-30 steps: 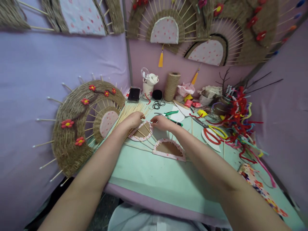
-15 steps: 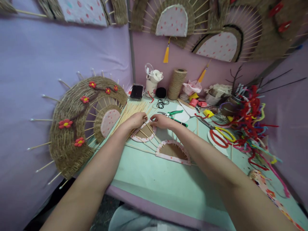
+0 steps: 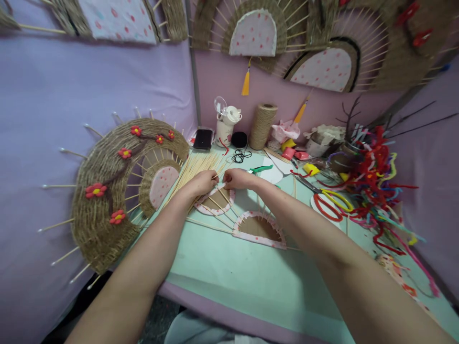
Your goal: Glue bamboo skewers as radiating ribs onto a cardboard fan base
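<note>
My left hand [image 3: 205, 182] is closed in a pinch beside the bundle of thin bamboo sticks [image 3: 196, 169]. Close to its right, my right hand [image 3: 237, 178] is also pinched, at the upper edge of a half-round cardboard piece [image 3: 216, 202] with a pink dotted cloth rim. What either set of fingertips holds is too small to tell. A few sticks lie across this piece. Nearer me rests a second half-round cardboard piece [image 3: 258, 228] with the same rim and short sticks along its curve. Green-handled pliers [image 3: 261, 168] are partly hidden behind my right hand.
Scissors [image 3: 328, 203] and a heap of coloured pipe cleaners [image 3: 380, 177] lie right. A twine spool [image 3: 263, 126], a white cup [image 3: 225, 131] and a phone [image 3: 203, 139] stand along the back. A large twine fan [image 3: 103, 186] leans at left.
My right hand has shifted slightly left and now covers more of the pliers. My left hand stays nearly in place, still pinched. The whole view has tilted a little.
</note>
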`<control>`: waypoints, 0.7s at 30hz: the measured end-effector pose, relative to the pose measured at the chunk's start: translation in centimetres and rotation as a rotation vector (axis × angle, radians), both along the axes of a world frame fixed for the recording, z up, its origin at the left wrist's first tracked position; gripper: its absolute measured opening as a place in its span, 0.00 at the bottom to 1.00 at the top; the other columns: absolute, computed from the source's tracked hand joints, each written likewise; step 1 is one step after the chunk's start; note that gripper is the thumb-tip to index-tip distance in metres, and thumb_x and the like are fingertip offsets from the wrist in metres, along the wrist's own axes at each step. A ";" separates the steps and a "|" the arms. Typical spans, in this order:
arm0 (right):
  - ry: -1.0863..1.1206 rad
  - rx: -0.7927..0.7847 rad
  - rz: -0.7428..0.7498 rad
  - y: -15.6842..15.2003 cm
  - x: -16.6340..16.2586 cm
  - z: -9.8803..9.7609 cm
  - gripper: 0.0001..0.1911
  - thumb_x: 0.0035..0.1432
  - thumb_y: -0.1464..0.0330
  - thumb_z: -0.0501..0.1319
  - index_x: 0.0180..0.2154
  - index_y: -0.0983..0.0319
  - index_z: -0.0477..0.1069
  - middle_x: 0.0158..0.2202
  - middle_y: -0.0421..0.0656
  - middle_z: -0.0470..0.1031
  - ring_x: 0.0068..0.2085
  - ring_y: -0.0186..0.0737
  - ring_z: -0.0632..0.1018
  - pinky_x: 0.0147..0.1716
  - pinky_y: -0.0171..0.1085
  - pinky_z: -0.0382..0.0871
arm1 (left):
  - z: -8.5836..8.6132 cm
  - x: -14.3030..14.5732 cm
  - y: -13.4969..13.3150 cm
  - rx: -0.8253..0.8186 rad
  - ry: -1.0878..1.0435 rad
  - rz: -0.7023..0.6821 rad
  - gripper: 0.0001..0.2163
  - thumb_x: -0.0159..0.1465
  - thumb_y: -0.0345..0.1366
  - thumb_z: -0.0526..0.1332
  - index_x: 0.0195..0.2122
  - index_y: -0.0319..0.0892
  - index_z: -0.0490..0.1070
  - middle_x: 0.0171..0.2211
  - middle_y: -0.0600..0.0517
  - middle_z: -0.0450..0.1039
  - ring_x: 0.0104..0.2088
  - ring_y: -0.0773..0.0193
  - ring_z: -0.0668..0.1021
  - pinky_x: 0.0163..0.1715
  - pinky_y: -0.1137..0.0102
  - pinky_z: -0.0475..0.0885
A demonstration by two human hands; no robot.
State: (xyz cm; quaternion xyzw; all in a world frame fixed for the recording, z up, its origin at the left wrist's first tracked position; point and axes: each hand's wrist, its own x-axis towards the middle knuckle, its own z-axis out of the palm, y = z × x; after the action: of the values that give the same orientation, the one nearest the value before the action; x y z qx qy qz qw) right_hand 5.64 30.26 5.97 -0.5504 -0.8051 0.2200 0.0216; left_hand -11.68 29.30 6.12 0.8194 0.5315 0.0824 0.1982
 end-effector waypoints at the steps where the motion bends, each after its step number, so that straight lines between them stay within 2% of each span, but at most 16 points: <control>1: -0.006 0.007 0.000 0.2 0.2 0.0 0.11 0.53 0.70 0.66 0.40 0.62 0.75 0.37 0.42 0.79 0.37 0.36 0.76 0.33 0.30 0.65 | 0.0 0.0 0.0 -0.004 0.002 0.002 0.10 0.57 0.30 0.54 0.36 0.40 0.74 0.36 0.49 0.77 0.36 0.61 0.75 0.33 0.71 0.65; 4: -0.003 0.028 0.042 0.3 0.9 0.2 0.18 0.51 0.68 0.67 0.45 0.63 0.74 0.44 0.46 0.78 0.42 0.40 0.76 0.38 0.33 0.67 | 0.2 0.0 -0.1 -0.015 -0.002 0.008 0.10 0.57 0.30 0.54 0.36 0.40 0.75 0.36 0.49 0.77 0.37 0.61 0.75 0.34 0.71 0.65; 8: 0.017 0.011 0.227 -0.2 1.9 0.8 0.37 0.41 0.60 0.74 0.55 0.57 0.69 0.53 0.46 0.72 0.53 0.46 0.72 0.51 0.37 0.65 | 0.2 0.0 -0.2 -0.009 -0.007 0.026 0.10 0.59 0.31 0.54 0.37 0.41 0.75 0.38 0.48 0.78 0.38 0.60 0.75 0.35 0.71 0.66; 10: -0.028 0.011 0.295 -0.4 2.1 0.9 0.42 0.38 0.59 0.76 0.56 0.56 0.68 0.55 0.48 0.68 0.57 0.51 0.69 0.55 0.43 0.63 | 0.3 -0.1 -0.2 -0.007 0.002 0.023 0.10 0.60 0.31 0.55 0.37 0.41 0.75 0.38 0.48 0.78 0.38 0.60 0.76 0.35 0.71 0.67; 13: -0.108 0.024 0.294 -0.4 2.1 1.0 0.40 0.35 0.59 0.77 0.52 0.58 0.71 0.55 0.50 0.65 0.57 0.55 0.67 0.55 0.45 0.63 | 0.3 -0.1 -0.3 -0.011 -0.001 0.024 0.10 0.59 0.31 0.55 0.36 0.41 0.75 0.37 0.48 0.78 0.38 0.61 0.76 0.35 0.71 0.66; 17: -0.064 -0.037 0.182 0.3 2.3 1.2 0.32 0.32 0.63 0.77 0.42 0.61 0.73 0.50 0.49 0.69 0.50 0.51 0.72 0.47 0.40 0.68 | 0.6 0.0 -0.4 -0.037 -0.012 0.037 0.10 0.59 0.30 0.54 0.36 0.40 0.75 0.36 0.48 0.77 0.35 0.61 0.76 0.33 0.71 0.66; 21: 0.016 -0.120 0.104 1.4 3.1 1.4 0.18 0.40 0.67 0.74 0.35 0.61 0.73 0.36 0.42 0.76 0.38 0.41 0.75 0.36 0.35 0.68 | 1.1 0.1 -0.6 0.003 -0.015 0.004 0.10 0.58 0.29 0.54 0.34 0.40 0.75 0.36 0.48 0.77 0.36 0.61 0.75 0.33 0.71 0.65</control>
State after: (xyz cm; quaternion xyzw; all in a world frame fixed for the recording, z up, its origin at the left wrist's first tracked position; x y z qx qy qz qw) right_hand 8.73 31.70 7.35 -0.5063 -0.8178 0.2730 -0.0164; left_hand -11.56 28.68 7.18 0.8181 0.5314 0.0895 0.2008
